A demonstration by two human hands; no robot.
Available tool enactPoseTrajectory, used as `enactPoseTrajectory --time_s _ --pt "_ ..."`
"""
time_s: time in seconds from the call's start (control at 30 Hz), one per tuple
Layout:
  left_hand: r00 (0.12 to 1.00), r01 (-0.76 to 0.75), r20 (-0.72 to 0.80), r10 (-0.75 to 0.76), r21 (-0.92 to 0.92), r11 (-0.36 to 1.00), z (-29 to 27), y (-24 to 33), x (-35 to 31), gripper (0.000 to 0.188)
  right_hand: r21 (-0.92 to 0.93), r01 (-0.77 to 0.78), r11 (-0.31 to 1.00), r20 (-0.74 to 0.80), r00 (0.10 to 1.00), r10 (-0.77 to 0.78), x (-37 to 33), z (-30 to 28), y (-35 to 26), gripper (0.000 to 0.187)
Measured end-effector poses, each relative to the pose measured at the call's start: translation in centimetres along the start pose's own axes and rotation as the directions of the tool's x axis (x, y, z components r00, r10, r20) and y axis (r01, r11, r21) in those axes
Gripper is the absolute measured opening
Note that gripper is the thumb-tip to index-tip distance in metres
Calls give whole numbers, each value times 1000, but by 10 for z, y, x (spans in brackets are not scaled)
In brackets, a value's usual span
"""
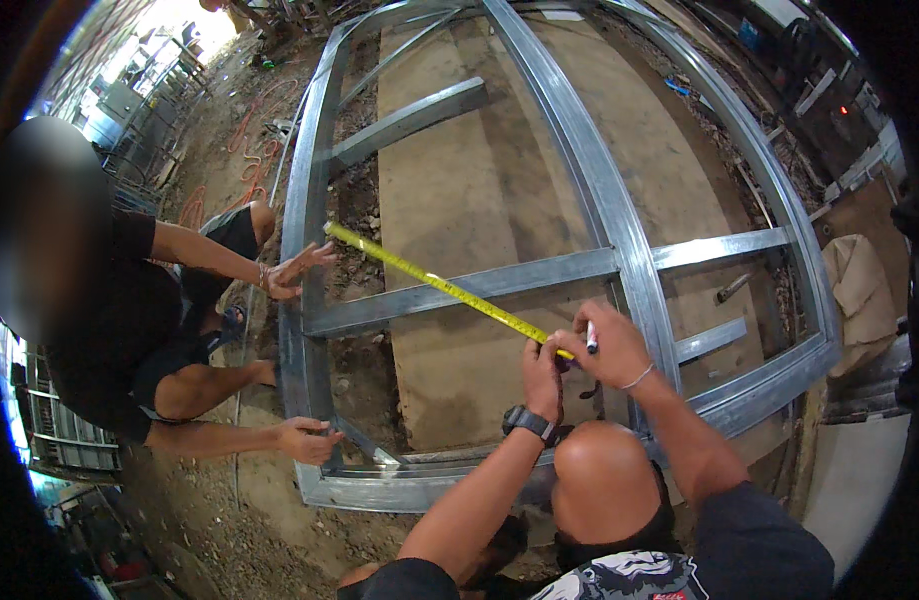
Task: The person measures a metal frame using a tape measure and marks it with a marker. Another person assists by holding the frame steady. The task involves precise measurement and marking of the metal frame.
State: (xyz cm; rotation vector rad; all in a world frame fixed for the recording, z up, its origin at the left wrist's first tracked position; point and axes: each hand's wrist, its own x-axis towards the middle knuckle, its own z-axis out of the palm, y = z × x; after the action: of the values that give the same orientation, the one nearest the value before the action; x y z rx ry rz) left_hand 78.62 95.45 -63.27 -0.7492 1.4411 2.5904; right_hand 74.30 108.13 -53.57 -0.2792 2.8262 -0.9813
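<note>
A yellow tape measure (pixel 444 287) is drawn out slantwise over a metal frame (pixel 591 172). Its far end hangs near the frame's left rail, close to a co-worker's hand (pixel 297 272). My left hand (pixel 541 385), with a dark watch on its wrist, is closed on the tape's near end, where the case is mostly hidden. My right hand (pixel 617 345) meets it there, fingers pinched at the tape. A white marker (pixel 591 335) with a dark tip sticks out of that same hand.
A co-worker squats at the left, the other hand (pixel 309 440) by the frame's near left corner. Brown boards (pixel 439 190) lie under the frame. Orange hose (pixel 249 165) coils on the dirt at upper left. Brown cloth (pixel 859 290) lies at the right.
</note>
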Motion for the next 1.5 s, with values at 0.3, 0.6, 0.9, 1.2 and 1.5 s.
enactPoseTrajectory --time_s 0.3,0.6,0.9,1.2,1.5 --pt "999 -27 -33 31 118 993 -55 41 24 12 193 247 950 -82 968 -236 -17 44 -11 29" --pt "939 -299 342 -42 868 397 -180 200 104 33 -328 504 799 -427 676 -601 66 33 -5 32" --pt "911 -394 410 -30 891 225 -245 274 145 35 -281 515 810 -137 814 -565 178 110 -2 18" --pt "871 -478 482 96 876 -56 -290 281 200 29 -251 392 885 -160 885 -437 186 164 4 25" --pt "899 -406 435 60 875 -264 -247 275 188 42 -194 383 903 -135 901 -411 182 159 16 24"
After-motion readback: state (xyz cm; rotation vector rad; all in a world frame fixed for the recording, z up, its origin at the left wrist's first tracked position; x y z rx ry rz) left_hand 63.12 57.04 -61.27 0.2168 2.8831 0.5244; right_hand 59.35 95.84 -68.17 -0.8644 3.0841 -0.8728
